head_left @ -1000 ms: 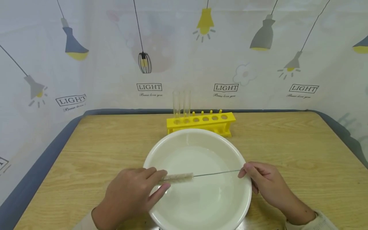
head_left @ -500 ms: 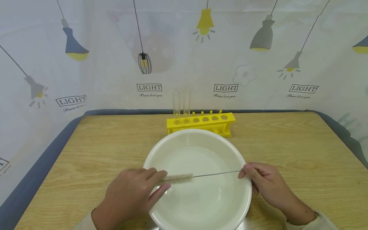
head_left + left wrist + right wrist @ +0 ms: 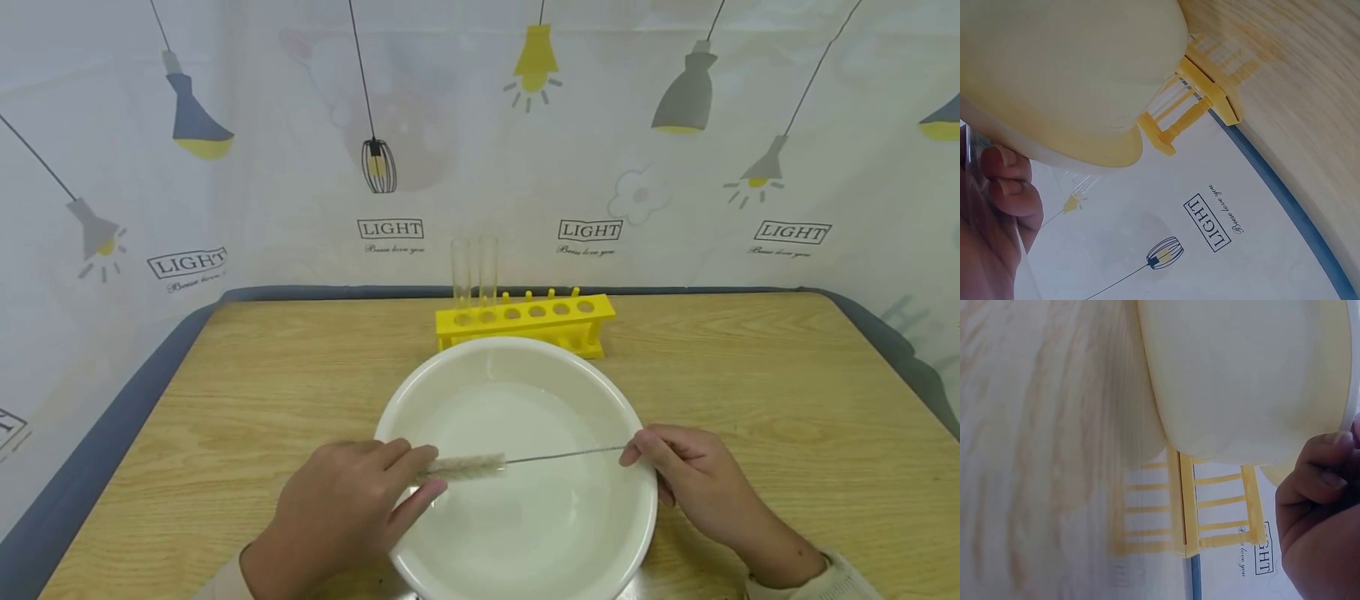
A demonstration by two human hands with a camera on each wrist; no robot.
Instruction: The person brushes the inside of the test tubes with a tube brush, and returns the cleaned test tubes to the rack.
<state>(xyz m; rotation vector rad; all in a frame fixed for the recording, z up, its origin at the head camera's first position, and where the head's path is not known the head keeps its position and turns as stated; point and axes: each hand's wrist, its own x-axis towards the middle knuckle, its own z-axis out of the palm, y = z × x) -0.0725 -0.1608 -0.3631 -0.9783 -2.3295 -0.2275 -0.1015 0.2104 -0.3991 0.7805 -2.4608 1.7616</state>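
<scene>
My left hand (image 3: pixel 352 496) grips a clear test tube (image 3: pixel 977 187) over the left side of the white basin (image 3: pixel 390 408). Inside the tube's mouth sit the pale bristles of a test tube brush (image 3: pixel 468 467). The brush's twisted wire stem runs rightward across the basin to my right hand (image 3: pixel 693 467), whose thumb and fingers pinch its end by the right rim. Most of the tube is hidden behind the left fingers in the head view. In the right wrist view the curled right fingers (image 3: pixel 1319 481) show beside the basin, while the brush is out of sight.
Behind the basin stands a yellow test tube rack (image 3: pixel 525 312) with two upright glass tubes (image 3: pixel 487 271) in its left holes. Basin and rack stand on a wooden table (image 3: pixel 787 400). A printed cloth (image 3: pixel 480 150) hangs beyond the table's back edge.
</scene>
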